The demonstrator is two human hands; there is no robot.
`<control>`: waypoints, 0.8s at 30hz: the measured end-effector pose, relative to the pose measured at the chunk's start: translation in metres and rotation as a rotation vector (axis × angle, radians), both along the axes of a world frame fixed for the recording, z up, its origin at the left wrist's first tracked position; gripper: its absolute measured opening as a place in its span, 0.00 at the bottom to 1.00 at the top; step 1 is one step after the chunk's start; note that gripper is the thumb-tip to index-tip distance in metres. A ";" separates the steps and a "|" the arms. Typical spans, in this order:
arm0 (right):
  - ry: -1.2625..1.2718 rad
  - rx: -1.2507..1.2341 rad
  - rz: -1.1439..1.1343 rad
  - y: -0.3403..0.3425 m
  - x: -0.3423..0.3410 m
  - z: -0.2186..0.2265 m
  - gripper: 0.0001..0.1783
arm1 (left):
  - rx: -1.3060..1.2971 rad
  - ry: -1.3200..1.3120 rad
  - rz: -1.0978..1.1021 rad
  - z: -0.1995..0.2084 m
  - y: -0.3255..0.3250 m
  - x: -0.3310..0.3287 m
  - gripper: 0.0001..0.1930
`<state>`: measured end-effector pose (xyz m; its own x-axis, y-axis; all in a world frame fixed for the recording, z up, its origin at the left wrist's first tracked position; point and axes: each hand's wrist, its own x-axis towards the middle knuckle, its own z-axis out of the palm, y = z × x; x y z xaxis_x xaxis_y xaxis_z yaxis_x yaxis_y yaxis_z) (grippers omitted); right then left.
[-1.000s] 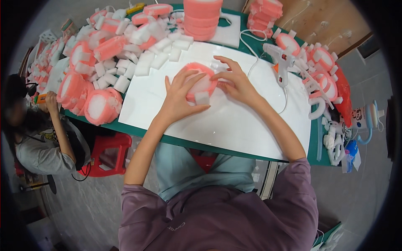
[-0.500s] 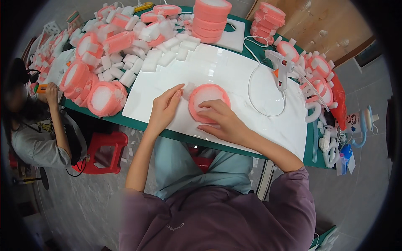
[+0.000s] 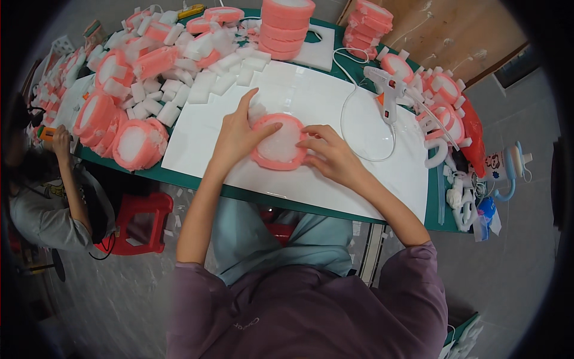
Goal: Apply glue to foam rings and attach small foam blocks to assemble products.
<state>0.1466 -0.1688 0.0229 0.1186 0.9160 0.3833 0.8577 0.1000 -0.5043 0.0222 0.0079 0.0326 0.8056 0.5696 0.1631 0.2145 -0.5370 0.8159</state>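
A round pink foam ring with a white centre (image 3: 279,142) lies flat on the white board (image 3: 359,173), near its front edge. The left hand (image 3: 239,134) rests open-fingered on its left rim; the right hand (image 3: 332,154) presses loosely against its right rim. Bare board spreads rightward toward the glue gun (image 3: 387,90); foam pieces (image 3: 149,90) crowd the left.

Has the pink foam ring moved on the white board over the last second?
Yes. The pink foam ring has come toward the person, from mid-board near the glue gun to the near edge of the white board, now lying flat.
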 end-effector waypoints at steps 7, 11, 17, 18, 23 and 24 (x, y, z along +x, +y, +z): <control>-0.081 0.014 -0.055 0.023 -0.012 -0.001 0.18 | 0.110 -0.020 -0.089 -0.008 0.022 0.016 0.38; -0.044 0.181 -0.124 0.012 0.005 -0.004 0.17 | 0.058 0.005 -0.078 -0.011 0.020 0.017 0.35; 0.145 0.178 -0.857 -0.042 0.084 -0.004 0.18 | 0.012 -0.032 -0.062 -0.012 0.019 0.016 0.29; 0.120 0.204 -0.893 -0.049 0.097 -0.011 0.19 | 0.011 -0.023 -0.066 -0.012 0.019 0.016 0.29; 0.121 0.338 -0.961 -0.048 0.141 -0.024 0.25 | -0.041 -0.025 -0.074 -0.013 0.021 0.017 0.27; 0.124 0.292 -0.957 -0.046 0.146 -0.022 0.27 | -0.037 -0.037 -0.074 -0.014 0.021 0.017 0.27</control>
<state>0.2930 -0.2146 0.0005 0.8094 0.2869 0.5124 0.5851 -0.4697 -0.6611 0.0396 0.0290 0.0186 0.8395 0.5150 0.1730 0.1451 -0.5194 0.8421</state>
